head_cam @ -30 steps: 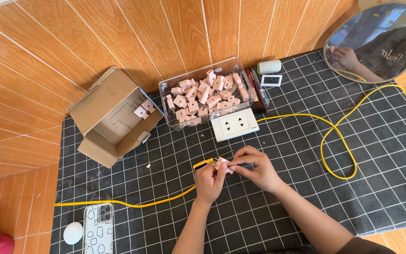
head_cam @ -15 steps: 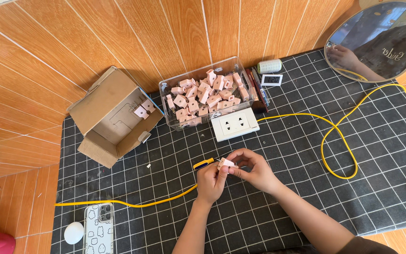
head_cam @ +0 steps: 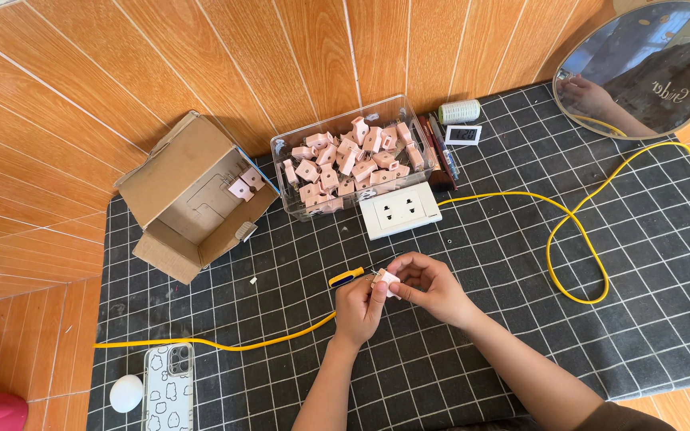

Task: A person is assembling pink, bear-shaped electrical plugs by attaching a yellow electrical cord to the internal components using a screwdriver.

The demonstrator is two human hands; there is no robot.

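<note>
head view: both hands meet just below the white double socket plate (head_cam: 400, 210) on the black grid mat (head_cam: 521, 319). the left hand (head_cam: 358, 305) and the right hand (head_cam: 433, 286) pinch one small pink-white plug piece (head_cam: 386, 280) between their fingertips, each closed on it. a yellow-handled screwdriver (head_cam: 346, 276) lies just left of the piece. above the plate stands a clear tub of pink pieces (head_cam: 350, 156); left of it, an open cardboard box (head_cam: 193, 195). a yellow cable (head_cam: 576, 239) loops right of the plate.
</note>
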